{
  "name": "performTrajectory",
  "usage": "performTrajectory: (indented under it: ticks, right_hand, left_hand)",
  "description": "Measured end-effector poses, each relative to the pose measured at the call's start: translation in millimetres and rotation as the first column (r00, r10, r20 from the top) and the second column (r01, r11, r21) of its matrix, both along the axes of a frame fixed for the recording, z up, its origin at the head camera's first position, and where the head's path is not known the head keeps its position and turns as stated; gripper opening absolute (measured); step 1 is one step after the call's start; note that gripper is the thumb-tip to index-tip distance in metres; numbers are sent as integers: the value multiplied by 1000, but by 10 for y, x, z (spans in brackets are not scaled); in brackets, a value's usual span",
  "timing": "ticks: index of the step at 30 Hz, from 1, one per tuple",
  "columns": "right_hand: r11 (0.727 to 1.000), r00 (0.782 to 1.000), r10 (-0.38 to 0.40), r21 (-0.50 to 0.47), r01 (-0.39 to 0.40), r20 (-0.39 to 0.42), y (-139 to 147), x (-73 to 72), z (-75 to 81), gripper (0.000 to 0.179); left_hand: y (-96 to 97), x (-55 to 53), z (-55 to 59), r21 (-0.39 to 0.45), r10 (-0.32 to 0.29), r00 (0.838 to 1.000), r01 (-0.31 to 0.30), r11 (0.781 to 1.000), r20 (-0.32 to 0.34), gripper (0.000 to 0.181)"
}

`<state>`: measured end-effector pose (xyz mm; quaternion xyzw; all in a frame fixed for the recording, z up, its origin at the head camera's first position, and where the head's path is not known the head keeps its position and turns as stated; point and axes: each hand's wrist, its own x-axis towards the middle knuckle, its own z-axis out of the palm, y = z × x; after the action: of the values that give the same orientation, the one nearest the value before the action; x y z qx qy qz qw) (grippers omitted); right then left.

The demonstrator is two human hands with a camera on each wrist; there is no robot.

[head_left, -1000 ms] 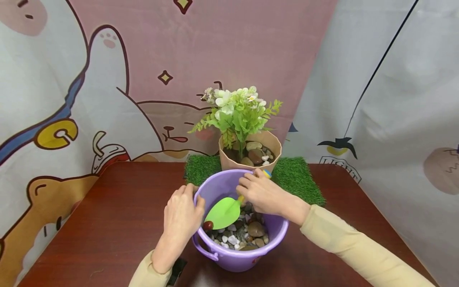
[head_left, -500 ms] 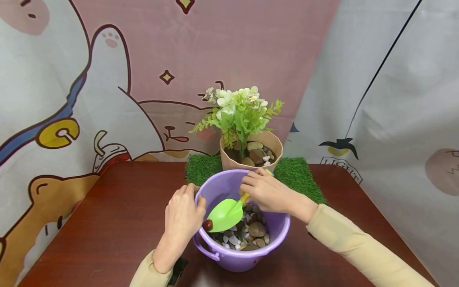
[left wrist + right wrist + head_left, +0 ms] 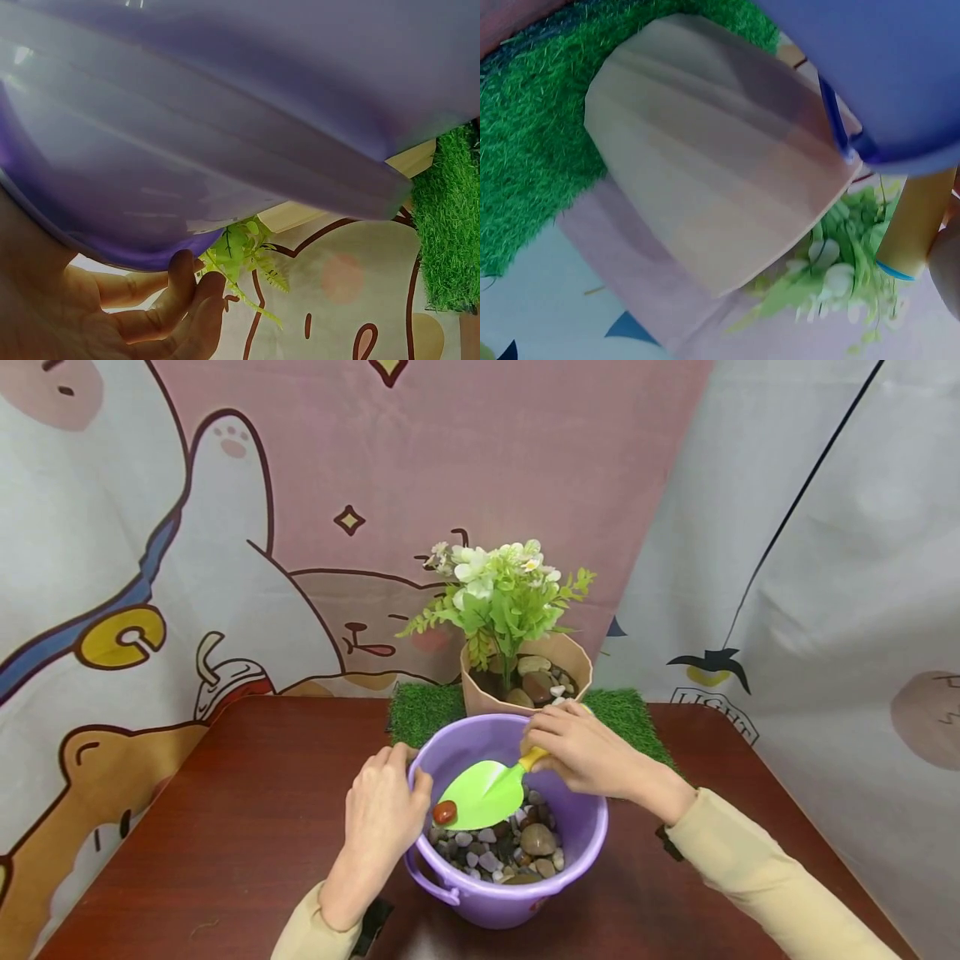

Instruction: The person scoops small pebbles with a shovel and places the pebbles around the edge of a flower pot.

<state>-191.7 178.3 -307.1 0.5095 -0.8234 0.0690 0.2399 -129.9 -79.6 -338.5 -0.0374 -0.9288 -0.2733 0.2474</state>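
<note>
A purple bucket (image 3: 498,908) stands on the table, with pebbles (image 3: 537,841) at its bottom. My left hand (image 3: 381,806) grips its left rim; in the left wrist view, fingers (image 3: 202,307) curl at the edge of the bucket. Over the pebbles, my right hand (image 3: 588,752) holds a toy shovel by its yellow handle (image 3: 915,225). The green blade (image 3: 491,800) points left, and a reddish-brown stone (image 3: 445,812) lies on its tip close to the bucket's left inner wall. In the right wrist view the shovel's blade is hidden.
Behind the bucket, a beige pot (image 3: 487,697) with white flowers (image 3: 480,581) and stones stands on a green turf mat (image 3: 630,722). The brown table (image 3: 262,802) reaches to a printed cloth (image 3: 300,485) at the back.
My right hand has moved right, raising the shovel within the bucket. The reddish-brown stone has come up with the blade tip. My left hand has stayed on the rim.
</note>
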Motion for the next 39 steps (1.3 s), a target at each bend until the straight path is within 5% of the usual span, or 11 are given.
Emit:
performTrajectory:
  ticks: [19, 30, 39]
  right_hand:
    - [982, 978, -186, -54, 181, -95, 547, -176, 273, 17]
    - [903, 892, -428, -42, 427, -148, 603, -270, 411, 14]
    - [865, 814, -485, -38, 501, -320, 522, -320, 392, 18]
  left_hand:
    - [1, 7, 9, -5, 6, 1000, -6, 1000, 2, 18]
    - [0, 10, 10, 1, 4, 1000, -4, 1000, 5, 18]
    - [-2, 10, 9, -1, 4, 1000, -4, 1000, 12, 18]
